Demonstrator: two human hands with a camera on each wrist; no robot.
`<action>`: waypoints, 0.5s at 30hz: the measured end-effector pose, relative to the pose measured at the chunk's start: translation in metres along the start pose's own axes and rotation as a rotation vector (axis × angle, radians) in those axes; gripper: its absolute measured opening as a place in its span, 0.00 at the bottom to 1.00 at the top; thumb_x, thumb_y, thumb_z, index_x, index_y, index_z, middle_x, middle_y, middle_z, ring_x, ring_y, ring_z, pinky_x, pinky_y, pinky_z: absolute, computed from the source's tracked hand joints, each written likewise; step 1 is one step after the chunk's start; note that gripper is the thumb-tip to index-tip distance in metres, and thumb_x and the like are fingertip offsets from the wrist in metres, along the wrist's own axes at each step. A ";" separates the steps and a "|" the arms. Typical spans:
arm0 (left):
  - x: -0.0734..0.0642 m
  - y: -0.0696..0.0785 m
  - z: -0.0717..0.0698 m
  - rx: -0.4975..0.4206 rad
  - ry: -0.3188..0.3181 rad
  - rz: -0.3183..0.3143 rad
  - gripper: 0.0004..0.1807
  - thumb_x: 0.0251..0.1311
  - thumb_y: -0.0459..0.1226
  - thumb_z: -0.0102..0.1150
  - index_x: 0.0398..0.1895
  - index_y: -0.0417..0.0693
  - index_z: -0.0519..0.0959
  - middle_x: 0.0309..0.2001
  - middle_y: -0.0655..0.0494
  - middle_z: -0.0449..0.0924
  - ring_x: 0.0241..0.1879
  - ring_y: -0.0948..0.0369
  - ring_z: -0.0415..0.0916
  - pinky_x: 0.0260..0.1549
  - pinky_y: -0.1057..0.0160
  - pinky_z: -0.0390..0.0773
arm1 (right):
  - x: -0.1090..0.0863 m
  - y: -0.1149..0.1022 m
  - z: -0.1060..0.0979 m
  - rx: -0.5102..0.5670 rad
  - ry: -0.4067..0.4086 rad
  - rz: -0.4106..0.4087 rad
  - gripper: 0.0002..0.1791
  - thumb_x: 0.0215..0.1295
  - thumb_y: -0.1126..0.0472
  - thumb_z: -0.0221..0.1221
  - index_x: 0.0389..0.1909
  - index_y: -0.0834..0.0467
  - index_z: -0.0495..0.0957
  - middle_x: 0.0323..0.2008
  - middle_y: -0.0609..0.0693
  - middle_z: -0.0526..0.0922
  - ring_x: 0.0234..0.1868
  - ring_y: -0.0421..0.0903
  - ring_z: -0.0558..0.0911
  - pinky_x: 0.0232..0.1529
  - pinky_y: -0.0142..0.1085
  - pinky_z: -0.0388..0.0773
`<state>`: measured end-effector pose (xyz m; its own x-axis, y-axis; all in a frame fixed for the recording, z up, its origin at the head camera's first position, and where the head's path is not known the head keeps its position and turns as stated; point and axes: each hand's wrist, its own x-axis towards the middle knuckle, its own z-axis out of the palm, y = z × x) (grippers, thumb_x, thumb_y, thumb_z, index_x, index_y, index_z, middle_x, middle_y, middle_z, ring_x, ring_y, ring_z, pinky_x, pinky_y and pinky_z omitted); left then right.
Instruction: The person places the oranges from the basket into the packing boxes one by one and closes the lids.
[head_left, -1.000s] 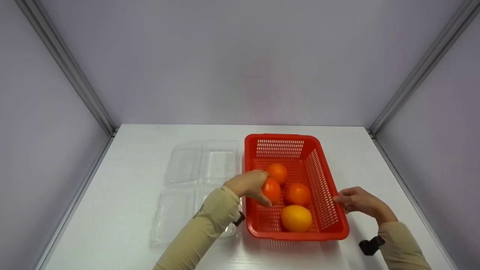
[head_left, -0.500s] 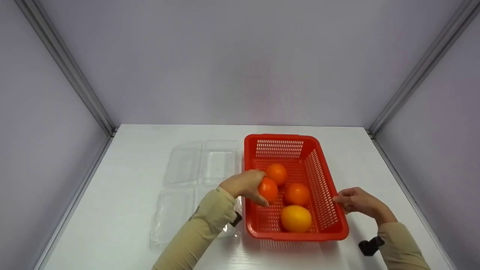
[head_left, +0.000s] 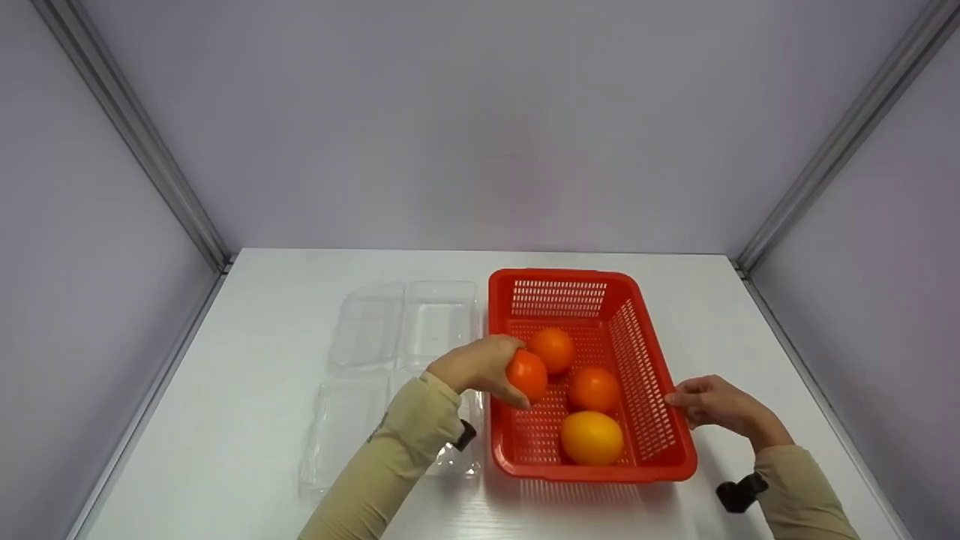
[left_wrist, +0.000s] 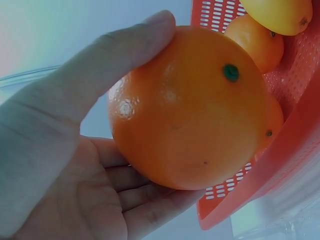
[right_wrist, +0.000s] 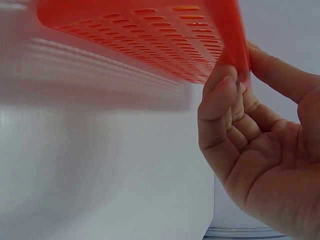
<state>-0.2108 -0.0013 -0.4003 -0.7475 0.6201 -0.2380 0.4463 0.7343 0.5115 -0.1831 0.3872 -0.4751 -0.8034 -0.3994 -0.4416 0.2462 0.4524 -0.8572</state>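
Three fruits sit in the red basket (head_left: 592, 465) in head view; my left hand (head_left: 480, 365) has raised a fourth orange (head_left: 526, 373) leftward toward the rim since earlier. Left wrist: fingers curled round it. Right wrist: my right hand (right_wrist: 260, 150) pinches the basket rim, steadying it.

Your left hand (head_left: 480, 366) grips a round, glossy orange fruit (head_left: 526, 375) with a small green stem spot, lifted over the near-left wall of the red perforated plastic basket (head_left: 651, 375). Your right hand (head_left: 712, 405) pinches that basket's right rim.
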 end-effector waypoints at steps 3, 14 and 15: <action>-0.002 -0.002 -0.002 -0.012 0.006 0.004 0.44 0.43 0.46 0.75 0.64 0.38 0.68 0.60 0.44 0.75 0.57 0.51 0.75 0.60 0.55 0.76 | 0.000 0.001 0.000 -0.003 0.002 0.001 0.21 0.71 0.57 0.52 0.49 0.75 0.73 0.33 0.43 0.85 0.29 0.36 0.82 0.36 0.32 0.82; -0.009 -0.011 -0.004 -0.067 0.017 0.008 0.44 0.43 0.44 0.75 0.63 0.35 0.68 0.58 0.42 0.76 0.55 0.49 0.75 0.59 0.53 0.76 | 0.002 0.003 -0.001 -0.003 -0.005 0.005 0.23 0.71 0.57 0.52 0.51 0.76 0.71 0.34 0.43 0.85 0.31 0.37 0.83 0.38 0.32 0.83; -0.010 -0.011 -0.004 -0.069 0.016 0.007 0.44 0.43 0.44 0.75 0.63 0.35 0.68 0.57 0.41 0.76 0.55 0.49 0.75 0.59 0.53 0.76 | 0.002 0.003 -0.001 -0.005 -0.004 0.004 0.23 0.71 0.57 0.52 0.51 0.75 0.72 0.34 0.43 0.85 0.31 0.36 0.82 0.38 0.32 0.83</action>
<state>-0.2101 -0.0169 -0.4005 -0.7524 0.6202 -0.2218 0.4168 0.7090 0.5688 -0.1843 0.3886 -0.4781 -0.8003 -0.4008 -0.4461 0.2468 0.4578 -0.8541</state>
